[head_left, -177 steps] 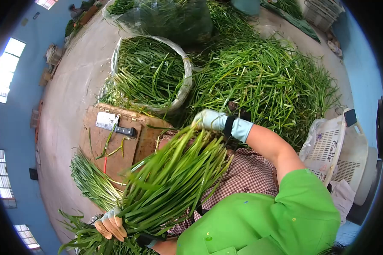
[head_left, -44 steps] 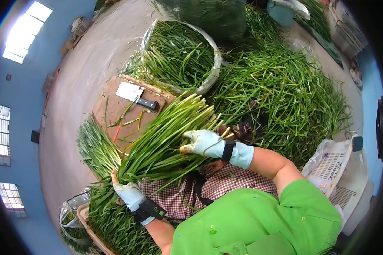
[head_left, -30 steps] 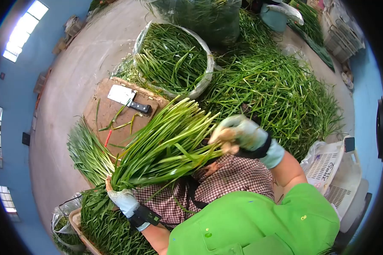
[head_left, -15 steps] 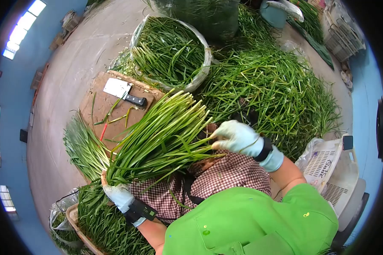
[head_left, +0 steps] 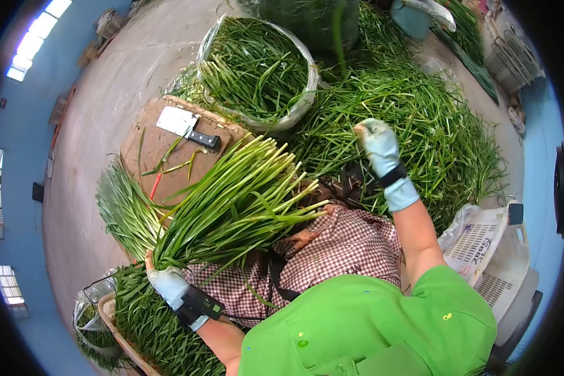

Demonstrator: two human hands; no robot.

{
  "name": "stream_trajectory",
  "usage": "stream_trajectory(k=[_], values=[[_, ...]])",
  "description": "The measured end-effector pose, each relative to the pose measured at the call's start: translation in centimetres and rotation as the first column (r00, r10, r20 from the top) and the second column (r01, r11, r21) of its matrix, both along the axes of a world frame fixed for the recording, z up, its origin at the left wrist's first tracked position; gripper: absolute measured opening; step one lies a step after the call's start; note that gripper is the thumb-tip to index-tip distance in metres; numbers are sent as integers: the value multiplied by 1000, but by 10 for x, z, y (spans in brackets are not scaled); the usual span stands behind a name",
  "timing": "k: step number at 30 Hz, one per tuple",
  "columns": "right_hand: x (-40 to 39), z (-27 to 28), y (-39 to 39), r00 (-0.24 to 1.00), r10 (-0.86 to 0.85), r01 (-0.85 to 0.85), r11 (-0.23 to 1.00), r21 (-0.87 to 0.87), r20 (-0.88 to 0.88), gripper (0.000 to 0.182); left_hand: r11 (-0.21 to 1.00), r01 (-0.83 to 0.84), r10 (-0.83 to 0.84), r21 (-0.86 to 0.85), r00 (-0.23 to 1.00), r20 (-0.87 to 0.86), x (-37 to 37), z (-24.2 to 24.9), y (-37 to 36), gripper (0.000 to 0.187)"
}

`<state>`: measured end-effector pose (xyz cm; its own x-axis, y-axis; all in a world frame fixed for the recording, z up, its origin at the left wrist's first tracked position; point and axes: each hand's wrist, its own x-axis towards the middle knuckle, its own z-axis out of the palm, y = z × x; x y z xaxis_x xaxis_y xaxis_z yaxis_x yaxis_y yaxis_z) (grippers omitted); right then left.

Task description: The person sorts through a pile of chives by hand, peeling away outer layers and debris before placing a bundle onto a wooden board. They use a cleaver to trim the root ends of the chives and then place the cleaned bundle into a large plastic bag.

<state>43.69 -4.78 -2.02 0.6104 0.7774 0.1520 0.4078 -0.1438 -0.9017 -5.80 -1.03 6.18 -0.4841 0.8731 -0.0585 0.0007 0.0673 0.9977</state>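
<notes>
The left hand is gripping the leafy end of a bunch of chive-like stalks, while the right hand is hovering apart from it, fingers curling; whether they are pinching a strand, I can't tell. The step in hand seems to be sorting through the bunch, its pale ends fanning out towards the right hand's side. Reaching in among those ends would call for a light right-hand pinch and a firm left hold.

Under the bunch, a checked apron is covering the lap. Just beyond the left hand, a second bunch is lying by a wooden board, where a cleaver is resting farther out. Behind the right hand, a loose pile is spreading. Past the board, a plastic-lined container is holding more greens.
</notes>
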Motion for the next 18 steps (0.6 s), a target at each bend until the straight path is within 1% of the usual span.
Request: stream_trajectory(k=[1,2,3,4,5,6,7,8,9,10,11,12,13,14,15,16,18], values=[[5,15,-8,860,-82,191,967,-169,504,34,999,-35,35,10,999,7,-2,-3,1,54],[9,31,-16,483,-29,429,880,-207,875,47,997,-71,70,20,997,14,-4,-7,2,53],[6,41,-20,514,75,395,864,-313,855,70,998,-65,65,-1,998,24,-7,-8,1,52],[-2,53,-27,655,228,265,824,-501,721,56,998,-54,54,-20,998,18,-9,-8,0,52],[-12,51,-36,755,317,-58,904,-424,574,35,998,-42,43,-39,999,11,-9,-7,-1,52],[-40,70,-40,813,422,-258,879,-401,402,34,998,-41,41,-42,999,9,-4,-1,0,52],[-61,65,-43,797,546,-384,788,-481,258,32,995,-74,79,-60,993,90,4,6,3,53],[-82,67,-43,726,644,-456,714,-531,242,36,991,-107,119,-80,978,170,9,9,5,53],[-100,42,-41,635,658,-454,742,-493,405,41,992,-95,113,-87,963,244,3,7,8,56],[-116,25,-34,684,579,-421,810,-407,443,49,992,-93,111,-85,964,240,6,10,6,56],[-129,14,-25,712,504,-412,864,-290,489,47,993,-69,81,-96,989,127,11,16,3,57],[-140,17,-18,708,496,-416,868,-270,502,36,993,-48,50,-108,999,13,15,19,2,58],[-147,6,-8,711,487,-468,866,-174,508,29,993,-51,53,-109,999,8,16,20,0,58],[-151,-5,2,712,476,-514,854,-78,516,22,994,-50,47,-92,998,-35,18,20,0,58],[-152,6,11,766,396,-495,866,72,507,11,996,-48,43,-70,996,-74,20,20,2,59],[-145,17,21,781,357,-498,851,167,512,9,997,-51,46,-62,996,-72,17,19,2,59],[-131,50,39,786,258,-458,853,249,561,7,998,-13,14,-54,1000,27,6,12,-1,59]])
